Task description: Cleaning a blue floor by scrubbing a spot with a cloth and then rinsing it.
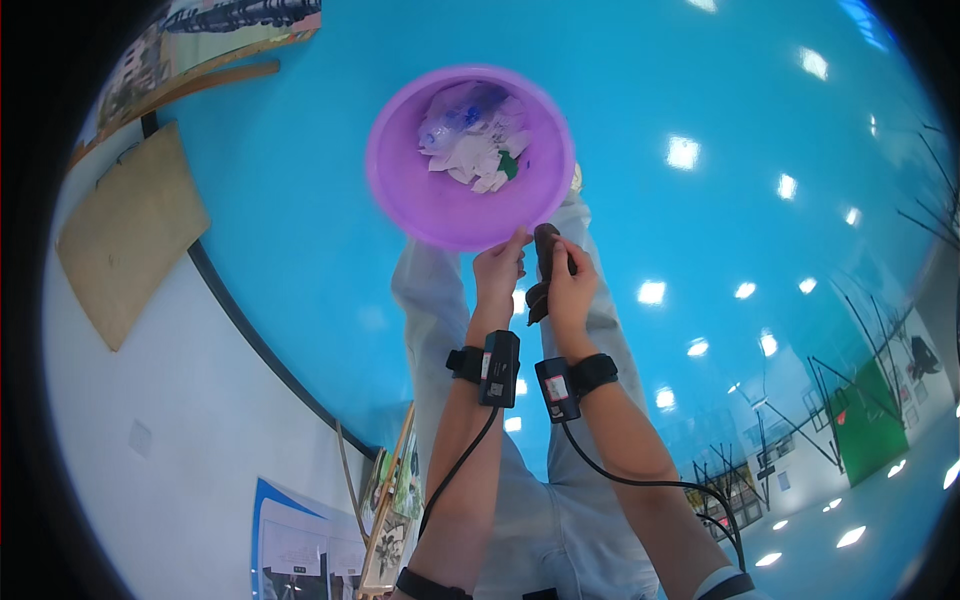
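A round purple plastic bin (403, 199) is in front of my legs, its open mouth facing up. Inside it lie crumpled white paper (474, 154), a clear plastic bottle (442, 137) and a green scrap (508, 164). My left hand (499, 271) is at the bin's near rim, thumb and fingers closed on the edge. Just right of it, my right hand (571, 289) pinches a limp dark brown strip (545, 251), possibly a peel, whose lower end hangs in a curl. That strip is outside the bin, close to the rim.
Glossy blue floor (720, 225) reflects ceiling lights. Along the left wall lean a brown board (135, 236) and a framed picture (202, 60); a wooden easel (386, 510) stands lower down. Black boxes (499, 369) are strapped to both wrists, with cables (645, 481) trailing back.
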Available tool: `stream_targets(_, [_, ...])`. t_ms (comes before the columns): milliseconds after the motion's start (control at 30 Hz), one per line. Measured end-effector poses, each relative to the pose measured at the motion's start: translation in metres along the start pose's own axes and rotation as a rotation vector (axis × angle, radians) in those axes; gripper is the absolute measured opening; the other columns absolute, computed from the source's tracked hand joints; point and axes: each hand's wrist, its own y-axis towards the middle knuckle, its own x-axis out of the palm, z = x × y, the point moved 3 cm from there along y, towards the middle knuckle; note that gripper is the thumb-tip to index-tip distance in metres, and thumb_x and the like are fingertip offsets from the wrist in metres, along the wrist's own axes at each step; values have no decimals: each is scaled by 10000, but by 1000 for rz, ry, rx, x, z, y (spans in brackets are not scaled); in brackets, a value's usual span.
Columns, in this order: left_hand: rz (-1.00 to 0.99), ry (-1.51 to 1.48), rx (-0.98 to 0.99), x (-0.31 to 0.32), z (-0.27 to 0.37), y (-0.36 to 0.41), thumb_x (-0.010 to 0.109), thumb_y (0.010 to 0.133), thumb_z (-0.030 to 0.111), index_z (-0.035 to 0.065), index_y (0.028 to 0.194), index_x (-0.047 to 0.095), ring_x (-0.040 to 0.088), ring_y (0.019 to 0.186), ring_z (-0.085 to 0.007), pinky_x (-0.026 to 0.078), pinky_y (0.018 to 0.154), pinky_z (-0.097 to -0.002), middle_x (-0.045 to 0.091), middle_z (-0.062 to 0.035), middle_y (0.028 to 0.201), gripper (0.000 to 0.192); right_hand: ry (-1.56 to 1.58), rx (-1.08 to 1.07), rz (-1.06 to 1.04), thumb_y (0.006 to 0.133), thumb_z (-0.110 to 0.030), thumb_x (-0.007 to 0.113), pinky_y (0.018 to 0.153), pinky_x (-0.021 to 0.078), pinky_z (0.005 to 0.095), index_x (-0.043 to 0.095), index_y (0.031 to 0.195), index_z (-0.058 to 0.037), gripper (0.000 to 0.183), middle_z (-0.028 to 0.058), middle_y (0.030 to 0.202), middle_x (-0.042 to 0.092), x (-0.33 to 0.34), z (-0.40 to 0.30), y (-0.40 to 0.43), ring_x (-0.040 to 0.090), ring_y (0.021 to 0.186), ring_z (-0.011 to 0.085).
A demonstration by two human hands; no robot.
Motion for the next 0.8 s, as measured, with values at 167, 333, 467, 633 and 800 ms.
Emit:
stream_targets(167, [-11, -35, -83, 0, -22, -4, 682, 811, 373, 36, 913, 675, 437, 603, -52, 382, 556, -215, 474, 50, 688, 352, -46, -39, -34, 897, -159, 550, 744, 457, 259, 648, 1006, -7, 211, 86, 940, 640, -12, 17, -7, 582, 846, 143])
stream_targets(333, [21, -81, -75, -3, -20, 2, 725, 776, 341, 70, 861, 644, 443, 605, -60, 392, 566, -217, 482, 38, 702, 296, -117, -114, -49, 859, -149, 577, 742, 457, 328, 639, 958, -2, 188, 116, 895, 611, -8, 9, -7, 595, 838, 228])
stream_targets(467, [25, -138, -68, 1, -20, 8, 729, 767, 344, 3, 913, 657, 430, 560, -50, 372, 507, -213, 490, 33, 693, 378, -117, -144, -31, 852, -137, 582, 730, 458, 330, 644, 955, -12, 173, 109, 881, 607, -5, 1, -6, 595, 828, 232])
stream_targets(633, [67, -161, -65, 1, -21, 15, 722, 760, 270, 21, 914, 661, 457, 587, -59, 387, 521, -228, 505, 30, 701, 299, -204, -285, -49, 846, -117, 577, 700, 450, 337, 655, 934, -28, 147, 113, 828, 580, -4, -3, -7, 584, 789, 250])
stream_targets(800, [87, -103, -24, -6, -18, 20, 717, 751, 224, 19, 890, 667, 468, 583, -71, 394, 525, -234, 520, 26, 698, 252, -209, -269, -75, 857, -115, 560, 699, 448, 334, 652, 921, -25, 143, 114, 827, 573, -2, -4, -11, 580, 786, 251])
